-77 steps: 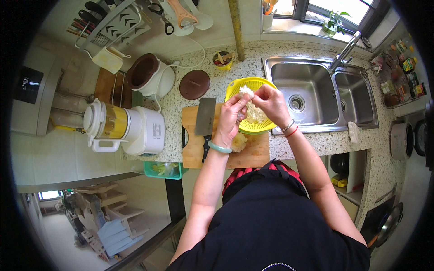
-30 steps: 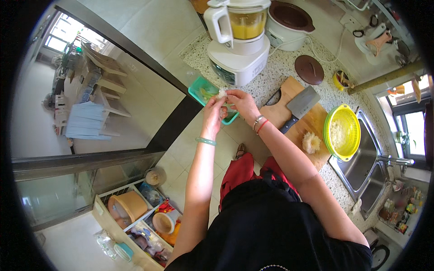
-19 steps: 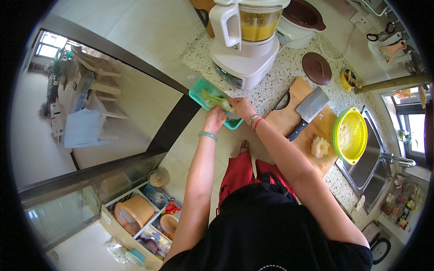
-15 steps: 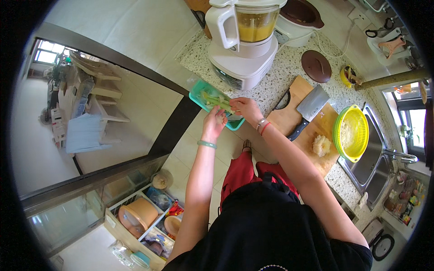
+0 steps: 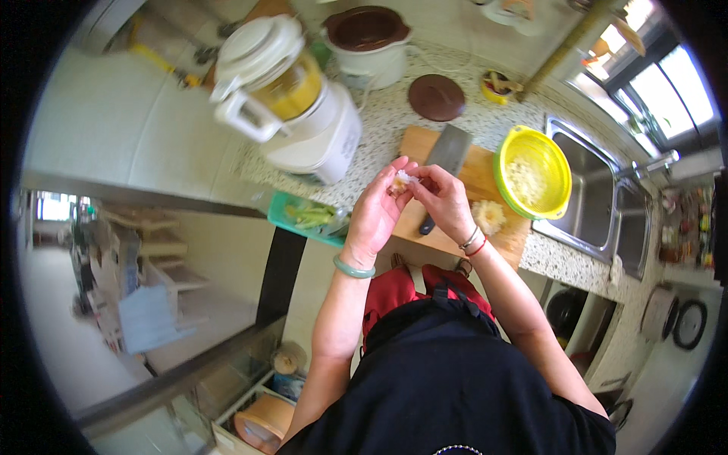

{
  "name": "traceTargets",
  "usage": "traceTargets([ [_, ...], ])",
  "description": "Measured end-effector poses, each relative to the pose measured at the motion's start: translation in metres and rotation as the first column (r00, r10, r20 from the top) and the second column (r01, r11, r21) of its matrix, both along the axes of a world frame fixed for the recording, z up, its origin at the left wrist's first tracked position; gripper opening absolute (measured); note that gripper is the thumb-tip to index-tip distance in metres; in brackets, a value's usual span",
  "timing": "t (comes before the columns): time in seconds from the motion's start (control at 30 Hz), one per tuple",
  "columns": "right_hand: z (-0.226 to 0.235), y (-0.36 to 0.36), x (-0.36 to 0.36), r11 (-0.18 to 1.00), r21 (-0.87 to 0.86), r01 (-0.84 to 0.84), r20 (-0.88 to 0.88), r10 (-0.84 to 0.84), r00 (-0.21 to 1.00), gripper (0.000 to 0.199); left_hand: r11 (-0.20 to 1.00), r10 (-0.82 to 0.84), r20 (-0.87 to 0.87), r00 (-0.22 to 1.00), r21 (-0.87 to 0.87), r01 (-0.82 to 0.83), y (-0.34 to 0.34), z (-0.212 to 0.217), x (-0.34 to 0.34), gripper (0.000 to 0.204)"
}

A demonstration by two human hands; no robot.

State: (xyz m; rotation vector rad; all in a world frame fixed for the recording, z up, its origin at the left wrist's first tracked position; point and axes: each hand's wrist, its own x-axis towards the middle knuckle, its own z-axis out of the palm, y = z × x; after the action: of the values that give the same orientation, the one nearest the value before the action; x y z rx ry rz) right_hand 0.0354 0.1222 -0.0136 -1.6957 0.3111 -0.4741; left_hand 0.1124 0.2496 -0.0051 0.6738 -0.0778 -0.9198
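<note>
Both hands are together over the near left part of the wooden cutting board [image 5: 413, 218]. My left hand [image 5: 374, 216] is cupped, palm up, with a small whitish-and-yellow scrap [image 5: 400, 182] at its fingers. The fingers of my right hand [image 5: 447, 203] pinch that same scrap; what it is cannot be made out. Behind the hands lies a cleaver [image 5: 450, 149], its black handle partly hidden. A pale frilly clump, like white fungus [image 5: 487, 217], rests on the board beside my right wrist. More pale pieces [image 5: 526, 182] fill the yellow colander [image 5: 563, 171] at the right.
A turquoise bin [image 5: 282, 214] with green peelings hangs at the counter's left edge. A white blender [image 5: 315, 144] with yellow liquid stands behind it. Farther back are a slow cooker [image 5: 371, 64] and its brown lid [image 5: 436, 97]. The sink [image 5: 588, 189] is right of the colander.
Both hands have left the turquoise bin and come to the right, over the board. The whitish scrap now shows between them. The view has turned toward the right.
</note>
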Motion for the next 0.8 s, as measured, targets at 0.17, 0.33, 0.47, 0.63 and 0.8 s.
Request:
traceTargets([
  [0.17, 0.012, -0.064, -0.047, 0.971, 0.179, 0.161, -0.076, -0.149, 0.986, 0.014, 0.986, -0.163, 0.059, 0.985, 0.029, 0.161, -0.073, 0.011, -0.032, 0.037],
  [0.33, 0.008, -0.121, -0.094, 0.944, 0.083, 0.320, -0.041, -0.317, 0.947, 0.010, 0.945, -0.287, 0.228, 0.931, 0.229, 0.235, -0.139, 0.004, -0.062, 0.027],
  [0.47, 0.010, -0.159, -0.121, 0.908, -0.141, 0.394, 0.036, -0.393, 0.919, 0.008, 0.874, -0.410, 0.332, 0.850, 0.408, 0.262, -0.180, -0.005, -0.083, 0.022],
  [0.63, 0.012, -0.194, -0.152, 0.883, -0.287, 0.372, 0.148, -0.343, 0.928, 0.010, 0.883, -0.425, -0.007, 0.905, 0.215, 0.417, -0.213, -0.009, -0.102, 0.026],
  [0.8, -0.003, -0.219, -0.169, 0.939, -0.067, 0.337, 0.140, -0.326, 0.935, 0.013, 0.893, -0.409, 0.163, 0.898, 0.275, 0.357, -0.237, -0.010, -0.119, 0.024],
])
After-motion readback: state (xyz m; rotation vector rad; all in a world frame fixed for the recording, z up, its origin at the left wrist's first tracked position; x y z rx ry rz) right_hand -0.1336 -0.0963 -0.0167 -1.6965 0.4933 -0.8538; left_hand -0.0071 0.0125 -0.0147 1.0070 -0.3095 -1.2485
